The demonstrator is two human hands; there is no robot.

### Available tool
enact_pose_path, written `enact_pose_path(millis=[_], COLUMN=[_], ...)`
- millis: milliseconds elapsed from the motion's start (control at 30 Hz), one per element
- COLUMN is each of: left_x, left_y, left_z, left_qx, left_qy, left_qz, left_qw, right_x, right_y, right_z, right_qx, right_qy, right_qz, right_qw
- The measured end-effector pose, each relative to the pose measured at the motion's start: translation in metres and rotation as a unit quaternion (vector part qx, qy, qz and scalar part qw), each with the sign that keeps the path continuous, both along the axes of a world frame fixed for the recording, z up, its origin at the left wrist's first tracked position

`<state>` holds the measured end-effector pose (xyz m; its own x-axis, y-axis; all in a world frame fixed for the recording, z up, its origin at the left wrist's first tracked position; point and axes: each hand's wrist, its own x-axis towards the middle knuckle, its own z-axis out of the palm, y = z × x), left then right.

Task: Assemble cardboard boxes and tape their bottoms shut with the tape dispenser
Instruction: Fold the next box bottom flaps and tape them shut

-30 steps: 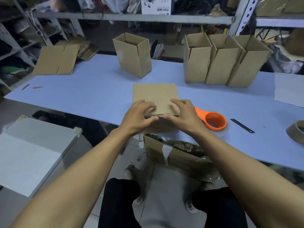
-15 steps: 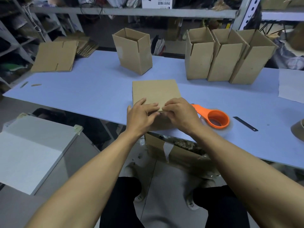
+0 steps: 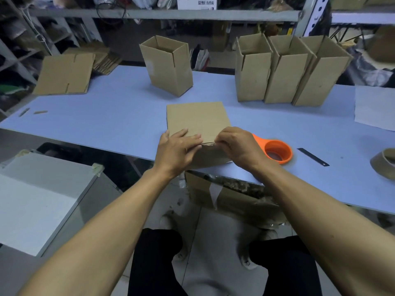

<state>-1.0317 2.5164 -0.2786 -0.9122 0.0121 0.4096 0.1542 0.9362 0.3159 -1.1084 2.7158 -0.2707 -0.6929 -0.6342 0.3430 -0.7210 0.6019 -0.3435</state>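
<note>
A cardboard box (image 3: pixel 197 120) lies on its side at the near edge of the blue table (image 3: pixel 106 120), its flap end toward me. My left hand (image 3: pixel 177 149) rests flat on the near flap edge with its fingers straight. My right hand (image 3: pixel 236 145) pinches the flap edges at the box's near right corner. The orange tape dispenser (image 3: pixel 275 150) lies on the table just right of my right hand, untouched.
One open upright box (image 3: pixel 168 65) stands mid-table and three more (image 3: pixel 286 69) stand at the back right. Flat cardboard blanks (image 3: pixel 64 74) lie at the left. A black blade (image 3: pixel 313 157), a tape roll (image 3: pixel 384 165) and white paper (image 3: pixel 376 107) are at the right. A box of scraps (image 3: pixel 226 193) sits under the table.
Both hands drew together at the box's near end: the left stayed flat on the flap, the right curled its fingers into a pinch on the flap edges. The view shifted down a little.
</note>
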Motion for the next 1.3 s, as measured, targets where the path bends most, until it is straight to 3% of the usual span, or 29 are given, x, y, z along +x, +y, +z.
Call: enact_pose_path(millis=[133,267,367,533,600,767,867,1067,1133,1233,1300], left_x=[-0.003,-0.002,-0.004,-0.003,-0.005,-0.011,-0.012,-0.013,-0.019,-0.024,-0.024], left_y=[-0.012,0.003,0.016,0.025,0.027,0.043,0.045,0.045,0.036,0.024,0.025], left_z=[0.003,0.004,0.007,0.004,0.004,0.012,0.015,0.038,0.052,0.075,0.091], left_qx=[-0.162,-0.188,-0.196,-0.019,-0.029,-0.065,-0.097,-0.106,-0.045,0.138,0.295], left_qy=[0.106,0.143,0.114,0.074,0.055,0.013,-0.032,-0.091,-0.143,-0.145,-0.154], left_qz=[-0.057,-0.057,-0.055,-0.063,-0.036,0.164,0.172,0.119,0.101,0.066,0.055], left_qw=[0.979,0.970,0.972,0.995,0.997,0.984,0.980,0.983,0.984,0.978,0.941], right_x=[-0.007,-0.005,-0.003,0.000,-0.001,0.002,0.006,0.021,0.023,0.022,0.020], right_y=[0.039,0.063,0.064,0.068,0.073,0.087,0.084,0.059,0.052,0.047,0.048], right_z=[0.002,0.004,0.000,-0.001,0.004,0.029,0.035,0.041,0.045,0.052,0.054], right_qx=[0.020,0.186,0.251,0.158,0.132,-0.019,-0.119,-0.206,-0.226,-0.255,-0.268], right_qy=[-0.044,-0.068,-0.098,-0.121,-0.131,-0.218,-0.297,-0.334,-0.345,-0.358,-0.362], right_qz=[-0.076,-0.245,-0.241,-0.247,-0.263,-0.297,-0.273,-0.206,-0.184,-0.157,-0.145], right_qw=[0.996,0.949,0.932,0.948,0.947,0.929,0.907,0.896,0.892,0.884,0.881])
